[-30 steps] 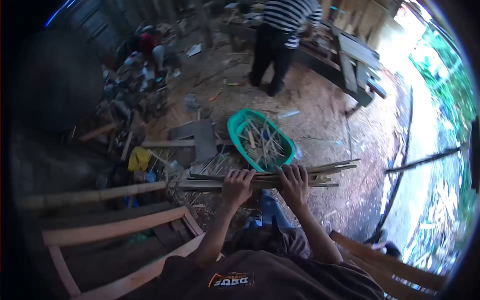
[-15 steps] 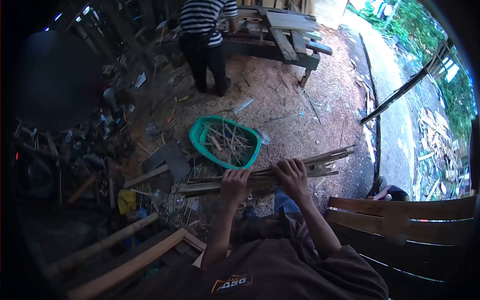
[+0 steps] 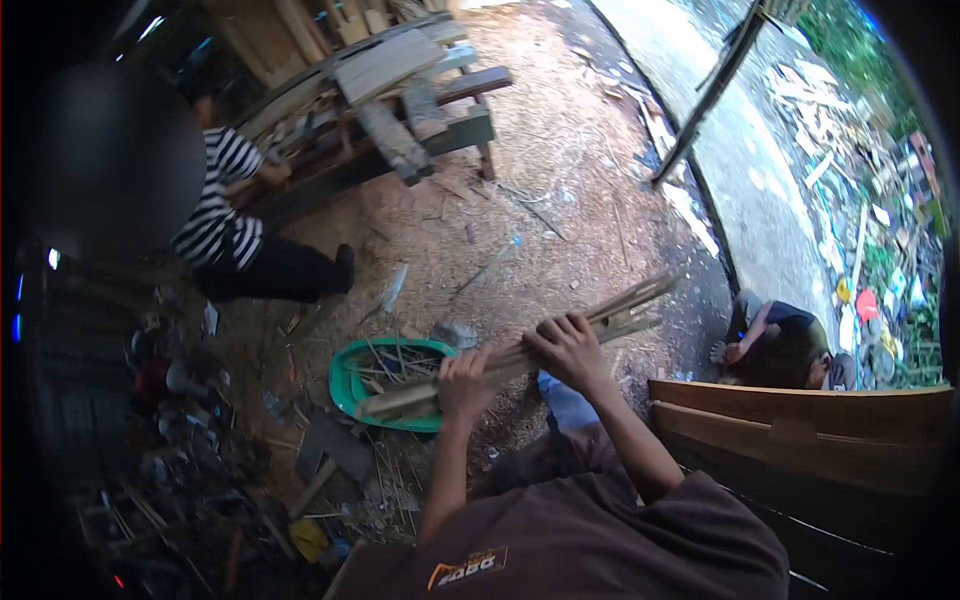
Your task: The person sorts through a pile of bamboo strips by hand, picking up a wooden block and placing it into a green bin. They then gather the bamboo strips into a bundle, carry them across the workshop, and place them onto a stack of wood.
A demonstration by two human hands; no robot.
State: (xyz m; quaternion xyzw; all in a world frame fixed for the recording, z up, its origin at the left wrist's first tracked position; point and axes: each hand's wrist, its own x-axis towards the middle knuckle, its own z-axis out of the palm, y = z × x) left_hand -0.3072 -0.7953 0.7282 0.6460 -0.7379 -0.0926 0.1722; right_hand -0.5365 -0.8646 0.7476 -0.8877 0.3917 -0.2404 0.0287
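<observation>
A bundle of thin wooden strips (image 3: pixel 512 362) stretches across in front of me, its right end higher than its left. My left hand (image 3: pixel 466 386) is closed around the bundle left of its middle. Further right, my right hand (image 3: pixel 566 346) grips the same strips from above. Below the bundle's left end lies a green plastic tub (image 3: pixel 346 385) with wood scraps in it; the strips cover part of its rim.
A person in a striped shirt (image 3: pixel 228 165) stands at a wooden workbench (image 3: pixel 465 130) at upper left. Another person (image 3: pixel 785 345) sits low at right, behind wooden slats (image 3: pixel 780 405). A slanted post (image 3: pixel 710 95) stands by the path. Scraps and a yellow cloth (image 3: pixel 308 538) litter the lower left.
My view has turned to the right. The bundle is now tilted more and its left end overlaps the tub. More of the seated person shows. Both hands keep their hold.
</observation>
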